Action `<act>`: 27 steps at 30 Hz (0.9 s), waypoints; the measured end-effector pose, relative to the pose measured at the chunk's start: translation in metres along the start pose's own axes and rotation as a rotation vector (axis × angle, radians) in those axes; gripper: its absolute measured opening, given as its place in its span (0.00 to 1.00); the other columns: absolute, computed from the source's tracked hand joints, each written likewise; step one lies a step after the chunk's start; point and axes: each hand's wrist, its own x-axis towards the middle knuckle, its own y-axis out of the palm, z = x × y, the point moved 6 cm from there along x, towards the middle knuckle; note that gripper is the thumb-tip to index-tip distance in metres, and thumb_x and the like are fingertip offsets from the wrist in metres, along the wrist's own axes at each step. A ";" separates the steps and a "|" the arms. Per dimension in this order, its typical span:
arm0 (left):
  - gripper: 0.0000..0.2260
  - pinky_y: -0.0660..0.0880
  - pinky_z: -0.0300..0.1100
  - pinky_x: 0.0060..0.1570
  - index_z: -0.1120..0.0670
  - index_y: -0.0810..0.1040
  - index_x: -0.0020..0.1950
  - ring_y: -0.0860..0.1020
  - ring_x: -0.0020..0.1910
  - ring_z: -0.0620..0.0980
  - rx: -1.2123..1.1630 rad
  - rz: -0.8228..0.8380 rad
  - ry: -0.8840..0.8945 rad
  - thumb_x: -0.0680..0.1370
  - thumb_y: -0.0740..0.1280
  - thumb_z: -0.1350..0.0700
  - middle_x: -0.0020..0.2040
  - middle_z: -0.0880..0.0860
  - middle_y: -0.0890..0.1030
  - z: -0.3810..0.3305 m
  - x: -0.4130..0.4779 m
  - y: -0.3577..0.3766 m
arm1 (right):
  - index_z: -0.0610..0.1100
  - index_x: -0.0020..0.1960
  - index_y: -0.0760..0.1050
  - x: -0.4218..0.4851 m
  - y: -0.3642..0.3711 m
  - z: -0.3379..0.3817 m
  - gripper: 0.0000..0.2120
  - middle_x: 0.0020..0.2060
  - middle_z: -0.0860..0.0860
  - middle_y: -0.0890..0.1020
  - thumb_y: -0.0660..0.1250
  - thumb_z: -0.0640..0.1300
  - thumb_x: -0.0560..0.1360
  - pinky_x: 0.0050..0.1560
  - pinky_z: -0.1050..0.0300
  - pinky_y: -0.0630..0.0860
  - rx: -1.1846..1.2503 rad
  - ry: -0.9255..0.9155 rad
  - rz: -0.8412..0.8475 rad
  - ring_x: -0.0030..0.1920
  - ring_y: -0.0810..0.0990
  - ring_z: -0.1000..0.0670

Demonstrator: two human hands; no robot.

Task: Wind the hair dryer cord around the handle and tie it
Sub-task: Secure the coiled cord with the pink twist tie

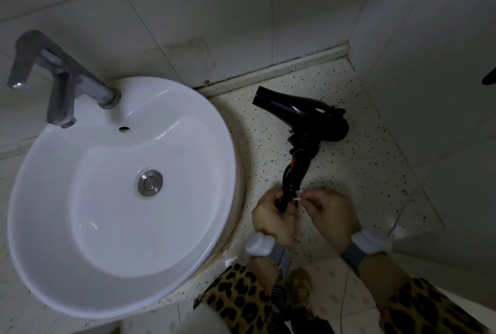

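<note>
A black hair dryer lies on the speckled counter right of the basin, nozzle pointing up-left. Its black cord is coiled around the upper handle, and the rest runs down along the handle towards me. My left hand is closed around the lower end of the handle and cord bundle. My right hand pinches a thin white tie right beside that bundle. The plug is hidden in my left hand.
A round white basin with a steel drain fills the left side, and a grey metal tap stands behind it. Tiled walls close the counter at the back and right. Both wrists wear white bands and leopard-print sleeves.
</note>
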 end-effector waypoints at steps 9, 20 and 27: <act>0.11 0.72 0.33 0.40 0.47 0.82 0.50 0.79 0.40 0.43 0.013 -0.010 -0.008 0.70 0.71 0.58 0.39 0.40 0.80 -0.004 -0.001 -0.002 | 0.41 0.38 0.85 0.008 0.005 0.013 0.06 0.34 0.44 0.82 0.75 0.32 0.66 0.33 0.57 0.79 -0.068 -0.192 0.057 0.33 0.81 0.45; 0.09 0.65 0.19 0.36 0.48 0.83 0.49 0.76 0.39 0.39 -0.004 -0.071 0.019 0.72 0.70 0.60 0.41 0.42 0.81 -0.008 -0.005 -0.007 | 0.42 0.47 0.84 0.019 -0.008 0.016 0.07 0.44 0.44 0.82 0.69 0.43 0.73 0.45 0.50 0.79 -0.048 -0.213 -0.025 0.44 0.80 0.44; 0.10 0.68 0.31 0.41 0.58 0.85 0.48 0.77 0.43 0.46 0.006 -0.122 0.084 0.71 0.69 0.67 0.44 0.55 0.84 -0.015 -0.011 -0.007 | 0.48 0.48 0.84 0.070 0.009 0.071 0.16 0.55 0.48 0.77 0.67 0.58 0.71 0.56 0.48 0.65 -0.606 -0.344 0.239 0.58 0.68 0.43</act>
